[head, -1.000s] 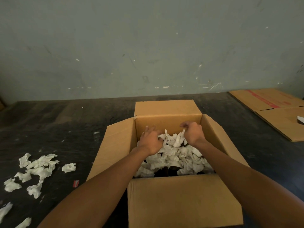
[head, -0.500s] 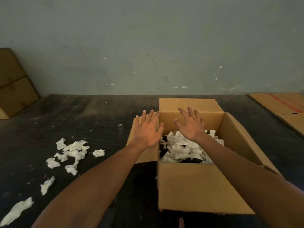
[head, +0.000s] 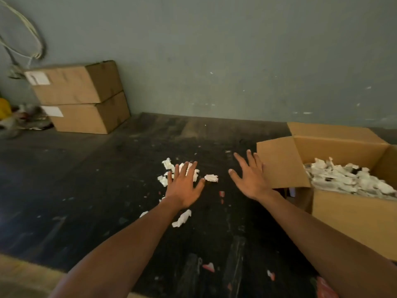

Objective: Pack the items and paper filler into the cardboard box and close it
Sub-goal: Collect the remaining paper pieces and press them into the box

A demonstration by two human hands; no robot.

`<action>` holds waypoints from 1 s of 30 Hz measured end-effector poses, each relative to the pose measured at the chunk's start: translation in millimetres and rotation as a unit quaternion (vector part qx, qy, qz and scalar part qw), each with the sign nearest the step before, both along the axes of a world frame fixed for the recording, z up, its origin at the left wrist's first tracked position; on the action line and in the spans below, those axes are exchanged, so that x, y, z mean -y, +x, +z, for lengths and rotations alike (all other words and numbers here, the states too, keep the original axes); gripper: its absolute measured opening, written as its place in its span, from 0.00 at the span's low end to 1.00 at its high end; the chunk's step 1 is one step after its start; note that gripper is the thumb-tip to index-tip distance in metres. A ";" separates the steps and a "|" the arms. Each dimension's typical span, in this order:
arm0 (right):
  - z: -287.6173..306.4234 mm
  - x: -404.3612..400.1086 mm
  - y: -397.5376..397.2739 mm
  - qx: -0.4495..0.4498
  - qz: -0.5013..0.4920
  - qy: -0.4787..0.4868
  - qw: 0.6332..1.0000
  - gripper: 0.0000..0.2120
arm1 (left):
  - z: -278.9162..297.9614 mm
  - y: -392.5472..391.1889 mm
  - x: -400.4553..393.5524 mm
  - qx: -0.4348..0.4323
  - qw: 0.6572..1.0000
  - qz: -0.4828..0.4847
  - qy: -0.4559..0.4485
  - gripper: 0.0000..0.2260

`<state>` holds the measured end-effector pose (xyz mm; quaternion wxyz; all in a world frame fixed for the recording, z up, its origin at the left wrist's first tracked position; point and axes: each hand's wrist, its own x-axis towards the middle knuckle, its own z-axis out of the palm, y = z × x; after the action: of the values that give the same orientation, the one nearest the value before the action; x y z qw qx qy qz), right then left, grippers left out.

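Observation:
The open cardboard box (head: 348,214) stands at the right on the dark floor, its flaps up, with white crumpled paper filler (head: 352,179) heaped inside. More loose paper scraps (head: 211,177) lie on the floor left of the box. My left hand (head: 184,187) hovers over those scraps, fingers spread, holding nothing. My right hand (head: 251,177) is also open and empty, just in front of the box's left flap (head: 281,166). The packed items under the filler are hidden.
Two closed cardboard boxes (head: 79,97) are stacked against the grey wall at the back left, with cables (head: 25,41) hanging above them. Another paper scrap (head: 182,218) lies under my left forearm. Small red bits (head: 222,193) dot the floor.
Both hands left the box and swung left over the floor scraps, fingers opening. My view turned left, so the box now sits at the right edge and the stacked boxes came into sight.

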<state>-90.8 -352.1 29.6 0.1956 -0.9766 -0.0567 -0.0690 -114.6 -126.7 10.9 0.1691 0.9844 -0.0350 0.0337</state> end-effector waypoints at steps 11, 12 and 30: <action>-116.7 -112.8 -82.3 -0.232 0.050 -0.020 0.971 0.37 | -102.4 -91.7 -121.6 -0.207 0.970 0.120 -0.049 0.51; -126.2 -113.2 -85.2 -0.251 0.050 -0.024 0.967 0.37 | -110.4 -93.8 -123.6 -0.224 0.965 0.128 -0.049 0.54; -159.1 -107.6 133.3 -0.210 0.073 -0.079 0.972 0.52 | -150.5 74.0 -90.8 -0.190 0.981 0.014 0.030 0.60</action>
<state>42.5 -244.6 -129.5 0.1297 -0.9748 -0.0909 0.1572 -40.6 -35.9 -139.6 0.1428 0.9778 0.0110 -0.1529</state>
